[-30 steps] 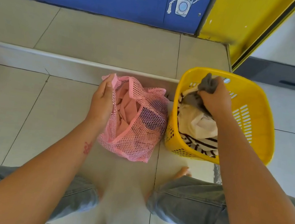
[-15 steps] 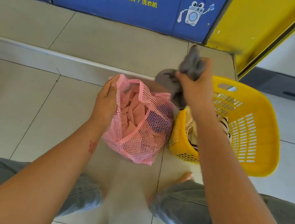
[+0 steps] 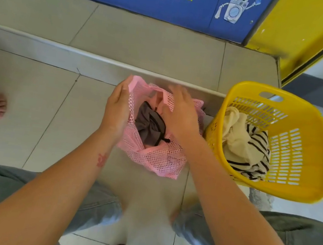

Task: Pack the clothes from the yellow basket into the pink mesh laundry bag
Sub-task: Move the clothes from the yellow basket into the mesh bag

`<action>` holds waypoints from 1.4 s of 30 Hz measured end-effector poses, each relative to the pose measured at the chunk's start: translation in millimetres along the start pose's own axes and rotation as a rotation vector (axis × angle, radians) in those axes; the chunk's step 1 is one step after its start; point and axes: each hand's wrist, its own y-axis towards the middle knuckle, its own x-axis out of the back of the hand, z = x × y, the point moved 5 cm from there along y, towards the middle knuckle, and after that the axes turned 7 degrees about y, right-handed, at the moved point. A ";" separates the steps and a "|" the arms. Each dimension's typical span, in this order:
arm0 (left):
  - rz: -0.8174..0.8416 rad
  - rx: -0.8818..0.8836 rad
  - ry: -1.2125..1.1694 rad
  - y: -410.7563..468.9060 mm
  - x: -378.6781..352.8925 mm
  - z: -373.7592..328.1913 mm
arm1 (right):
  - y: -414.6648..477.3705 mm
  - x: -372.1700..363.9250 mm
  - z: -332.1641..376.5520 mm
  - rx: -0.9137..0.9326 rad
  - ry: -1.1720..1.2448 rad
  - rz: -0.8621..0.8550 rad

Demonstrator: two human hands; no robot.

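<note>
Clothes are partly packed, by the look of it. Your pink mesh laundry bag [image 3: 157,159] sits on the floor [image 3: 33,114] in front of your knees, just beside the yellow basket [image 3: 306,163]. They are close together, so each trip is short.

Your left hand [image 3: 116,112] holds the left rim of the bag, with the pink edge up by your fingertips. That grip lifts the rim and makes the mouth wide, because soft mesh would flop shut on its own. Your right hand [image 3: 180,114] hovers over the mouth with fingers spread and loose. It holds nothing. It is a bit blurry, so I cannot tell if it touches the far rim.

Inside the bag is a grey cloth [image 3: 149,127], bunched up on top of something pink.

A cream cloth [image 3: 235,137] and a striped cloth [image 3: 255,154] lie in the basket, piled on the side nearest the bag. So the job is not done yet.

I think the next thing is to reach your right hand over to the basket and take one of them. Hold the rim up while you do, or the mouth may fold. The two cloths lie tangled close, so one could drag the other out and drop it on the floor.
</note>
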 end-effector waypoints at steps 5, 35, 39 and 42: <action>0.069 -0.023 -0.018 -12.4 -34.4 -9.0 | 3.6 86.2 -23.9 -0.009 -0.035 -0.222; 0.064 -0.032 0.066 4.0 -76.6 3.3 | -36.5 81.4 -244.7 -1.000 -0.237 0.148; 0.081 -0.033 0.052 0.1 -69.3 3.6 | -32.8 103.6 -220.7 -0.872 -0.115 -0.099; 0.076 -0.014 0.045 -1.4 -60.8 4.7 | -28.8 125.8 -190.1 -0.797 -0.022 -0.220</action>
